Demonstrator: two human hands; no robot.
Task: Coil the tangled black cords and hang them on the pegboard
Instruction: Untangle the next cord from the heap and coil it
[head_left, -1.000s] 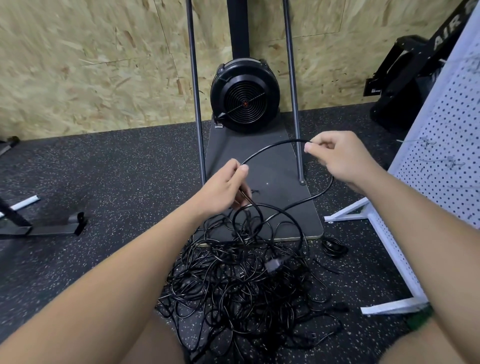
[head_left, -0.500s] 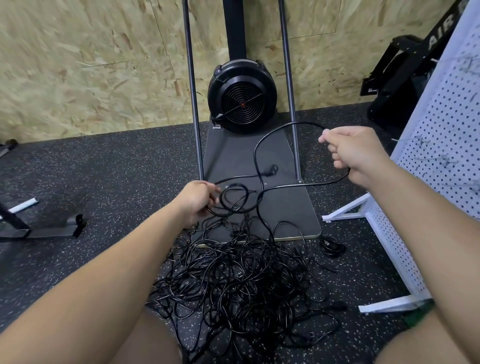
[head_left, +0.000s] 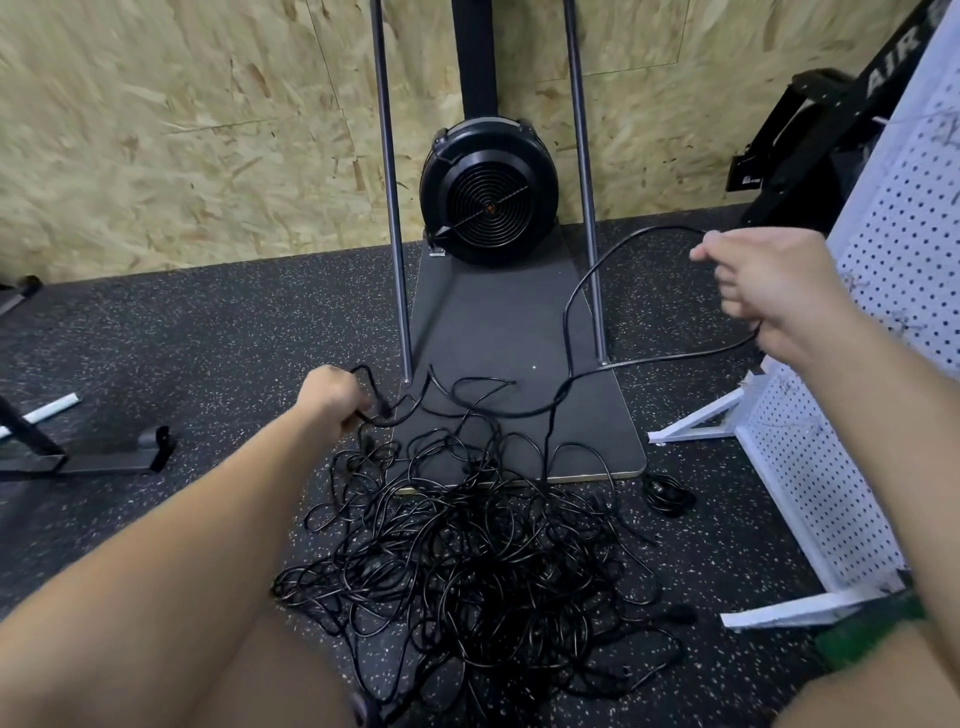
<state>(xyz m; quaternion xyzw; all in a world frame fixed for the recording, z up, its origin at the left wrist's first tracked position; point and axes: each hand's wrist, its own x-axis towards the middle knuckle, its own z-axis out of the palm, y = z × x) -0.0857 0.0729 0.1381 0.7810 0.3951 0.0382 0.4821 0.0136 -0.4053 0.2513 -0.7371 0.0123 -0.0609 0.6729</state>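
A big tangle of black cords (head_left: 478, 566) lies on the speckled floor in front of me. My left hand (head_left: 332, 397) grips one cord low down, just left of the pile's far edge. My right hand (head_left: 763, 291) is raised at the right and holds a loop of black cord (head_left: 576, 291) that arcs up from the pile and back under the hand. The white pegboard (head_left: 904, 260) stands on its frame right beside my right hand. A small coiled cord (head_left: 667, 491) lies apart on the floor at the right.
A black fan machine (head_left: 488, 195) on a dark base plate (head_left: 519, 332) with two upright metal poles stands against the chipboard wall. The pegboard's white feet (head_left: 696, 423) reach onto the floor. A black metal stand (head_left: 83, 452) lies at the left.
My hands have spread apart: the left moved down and left with its cord, the right moved right toward the pegboard, drawing the loop wider out of the pile.
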